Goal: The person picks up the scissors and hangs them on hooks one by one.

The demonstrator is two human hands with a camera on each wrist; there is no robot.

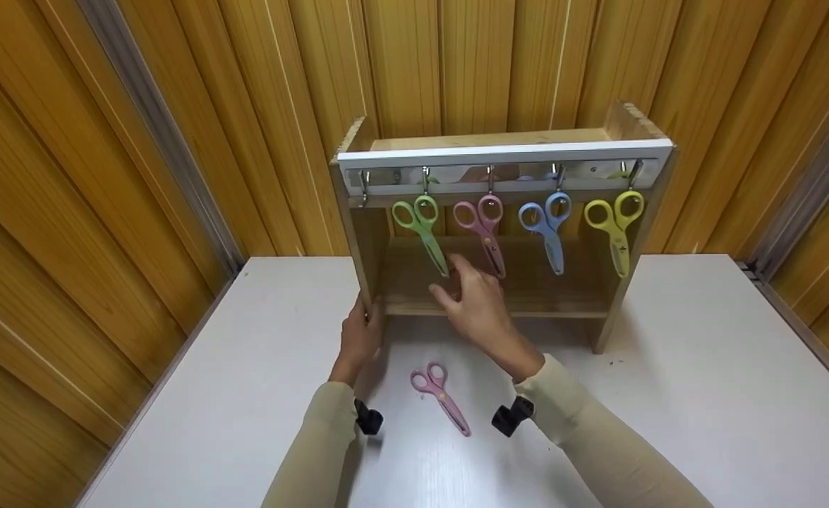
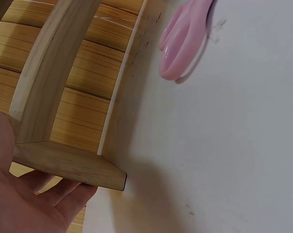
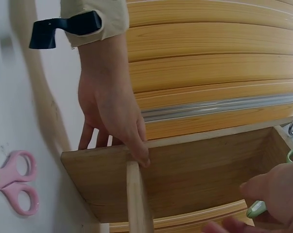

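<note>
My left hand (image 1: 360, 335) grips the lower left side panel of a wooden rack (image 1: 495, 308). In the right wrist view its thumb lies on the inner face, with the fingers outside. My right hand (image 1: 481, 300) hovers before the shelf, thumb and index finger apart, just below the blade tip of the green scissors (image 1: 425, 229). Pink scissors (image 1: 485, 233), blue scissors (image 1: 549, 229) and yellow scissors (image 1: 617, 229) hang beside them on hooks. A second pair of pink scissors (image 1: 442, 401) lies on the white table (image 1: 280, 395), between my forearms.
The leftmost hook (image 1: 364, 189) on the rack's metal strip holds nothing. Wood-patterned walls (image 1: 407, 63) stand behind and on both sides of the table. A black wrist camera (image 1: 513, 416) sits at my right cuff, another (image 1: 368, 418) at my left.
</note>
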